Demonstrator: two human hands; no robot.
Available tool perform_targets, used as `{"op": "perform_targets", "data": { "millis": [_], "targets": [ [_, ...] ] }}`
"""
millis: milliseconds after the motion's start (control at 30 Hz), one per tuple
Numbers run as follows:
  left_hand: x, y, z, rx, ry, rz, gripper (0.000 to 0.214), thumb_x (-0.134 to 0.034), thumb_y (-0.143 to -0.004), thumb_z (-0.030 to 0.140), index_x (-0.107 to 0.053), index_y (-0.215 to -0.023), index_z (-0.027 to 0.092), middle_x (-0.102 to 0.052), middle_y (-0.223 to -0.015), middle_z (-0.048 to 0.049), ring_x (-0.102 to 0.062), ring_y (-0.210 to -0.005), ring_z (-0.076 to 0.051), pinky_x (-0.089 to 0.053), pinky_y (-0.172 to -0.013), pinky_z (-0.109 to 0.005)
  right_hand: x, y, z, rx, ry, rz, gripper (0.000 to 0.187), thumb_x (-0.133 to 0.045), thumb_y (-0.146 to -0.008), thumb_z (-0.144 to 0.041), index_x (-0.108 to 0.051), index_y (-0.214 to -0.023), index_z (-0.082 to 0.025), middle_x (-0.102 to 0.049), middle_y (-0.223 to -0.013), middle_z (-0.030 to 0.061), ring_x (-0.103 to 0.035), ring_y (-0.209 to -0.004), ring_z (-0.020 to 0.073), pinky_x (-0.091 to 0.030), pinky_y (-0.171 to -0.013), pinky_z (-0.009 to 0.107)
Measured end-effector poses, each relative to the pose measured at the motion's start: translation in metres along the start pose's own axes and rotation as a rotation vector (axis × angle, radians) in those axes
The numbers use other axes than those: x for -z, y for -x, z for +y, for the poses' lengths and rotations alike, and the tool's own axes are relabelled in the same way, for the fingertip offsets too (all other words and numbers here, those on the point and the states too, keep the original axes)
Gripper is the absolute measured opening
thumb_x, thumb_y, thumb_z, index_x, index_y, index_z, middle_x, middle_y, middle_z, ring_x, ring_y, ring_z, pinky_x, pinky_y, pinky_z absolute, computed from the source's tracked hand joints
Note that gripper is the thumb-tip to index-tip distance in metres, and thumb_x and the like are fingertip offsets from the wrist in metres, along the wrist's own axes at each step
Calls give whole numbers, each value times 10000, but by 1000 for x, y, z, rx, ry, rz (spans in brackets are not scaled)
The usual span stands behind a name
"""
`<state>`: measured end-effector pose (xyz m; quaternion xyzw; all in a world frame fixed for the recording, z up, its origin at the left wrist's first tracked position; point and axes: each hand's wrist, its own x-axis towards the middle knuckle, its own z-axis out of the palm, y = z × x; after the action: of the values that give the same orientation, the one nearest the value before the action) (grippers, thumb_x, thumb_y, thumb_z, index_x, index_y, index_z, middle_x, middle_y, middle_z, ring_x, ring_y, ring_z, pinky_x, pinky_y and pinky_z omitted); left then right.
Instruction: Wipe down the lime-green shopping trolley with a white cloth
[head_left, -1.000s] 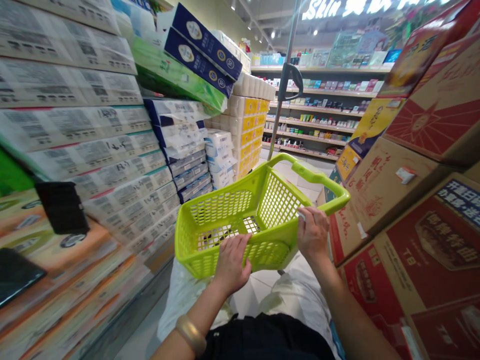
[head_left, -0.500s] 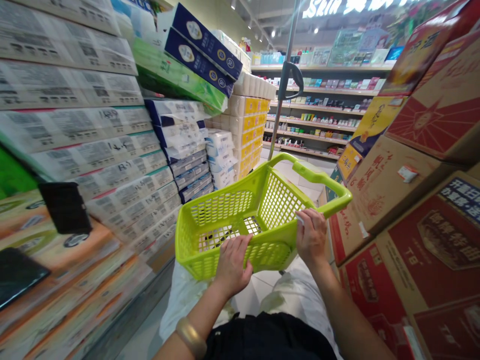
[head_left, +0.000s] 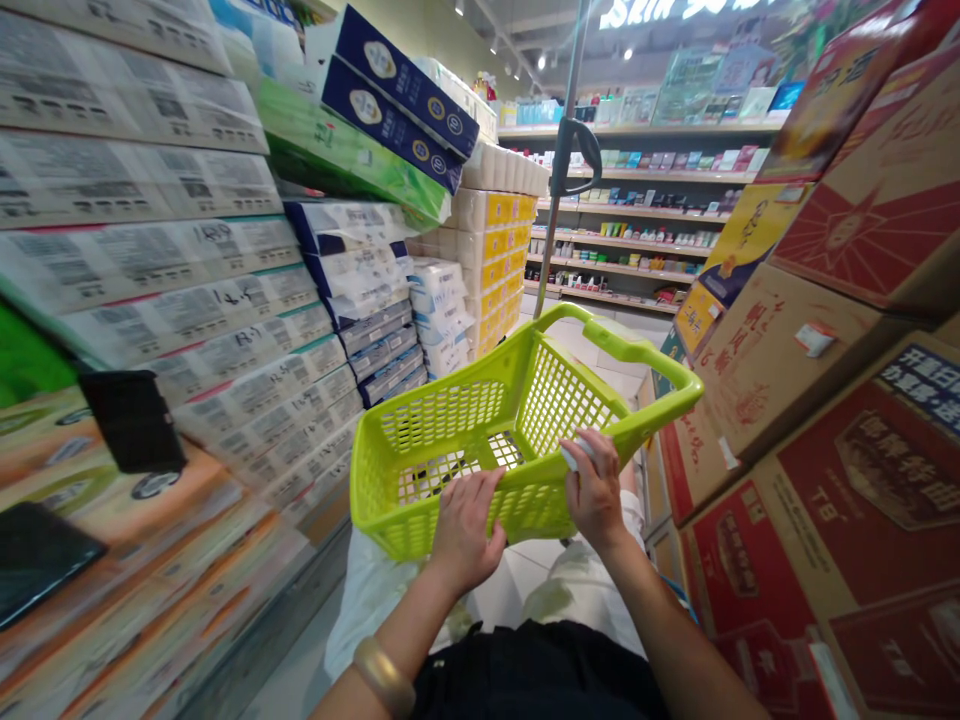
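A lime-green plastic shopping basket (head_left: pixel 532 507) with mesh walls lies tilted in front of my white-trousered legs. Its interior shows no goods. My left hand (head_left: pixel 465 530) is closed over the near rim, fingers hooked inside and thumb outside. Farther right on that same rim, my right hand (head_left: pixel 598 490) presses a small white wipe (head_left: pixel 576 455), probably tissue or cloth, mostly covered by the fingers. The basket's thick green handle (head_left: pixel 660 365) sticks out at the upper right.
Stacked tissue packs (head_left: pixel 180 250) rise on the left, with orange packs (head_left: pixel 202 500) below. Cardboard cartons (head_left: pixel 847 480) crowd the right side. A metal pole with a dark grip (head_left: pixel 574 160) stands beyond the basket. Product shelves (head_left: pixel 637 175) line the back.
My right hand has slid left along the near rim, away from the handle corner, bringing the white wipe along. My left hand and the basket stay nearly in place.
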<state>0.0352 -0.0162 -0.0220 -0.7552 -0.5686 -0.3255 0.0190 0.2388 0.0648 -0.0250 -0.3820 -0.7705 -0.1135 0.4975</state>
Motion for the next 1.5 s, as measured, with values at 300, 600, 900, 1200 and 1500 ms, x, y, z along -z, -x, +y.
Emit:
{"op": "perform_targets", "data": {
  "millis": [300, 600, 900, 1200, 1500],
  "targets": [
    [1, 3, -1, 19, 0, -4, 658, -501, -715, 147, -411, -1364, 207, -586, -1213, -94, -528, -1117, -273, -329, -1016, -448, 27, 2, 42, -176, 73, 344, 361, -502, -836, -95, -570, -1183, -163, -531, -1092, 120, -559, -1085, 249, -516, -924, 456],
    [2, 0, 1, 33, 0, -4, 638, -503, -715, 156, -428, -1347, 206, -593, -1212, -99, -537, -1111, -275, -342, -1009, -443, 12, -1, -7, -23, -24, 160, 246, -542, -834, -39, -673, -950, -213, -664, -948, 58, -615, -963, 198, -532, -886, 382],
    [0, -2, 1, 37, 30, -35, 669, -506, -681, 122, -418, -1339, 206, -587, -1226, -97, -527, -1129, -277, -337, -1010, -449, -14, 15, -42, 26, -181, -9, 313, -507, -854, -32, -709, -972, -240, -588, -970, 60, -604, -923, 165, -554, -826, 309],
    [1, -1, 6, 42, 19, -21, 655, -504, -689, 141, -428, -1338, 196, -585, -1214, -95, -529, -1113, -273, -336, -1011, -444, 27, -8, 22, -166, 53, 270, 176, -578, -821, -101, -695, -895, -209, -571, -955, 61, -564, -913, 208, -506, -846, 386],
    [1, -3, 1, 52, -1, -21, 660, -516, -657, 130, -449, -1310, 203, -597, -1216, -94, -531, -1133, -277, -349, -1012, -448, -29, 13, -69, -37, -193, 8, 316, -492, -810, -17, -684, -956, -222, -568, -929, 59, -563, -901, 184, -533, -810, 330]
  ]
}}
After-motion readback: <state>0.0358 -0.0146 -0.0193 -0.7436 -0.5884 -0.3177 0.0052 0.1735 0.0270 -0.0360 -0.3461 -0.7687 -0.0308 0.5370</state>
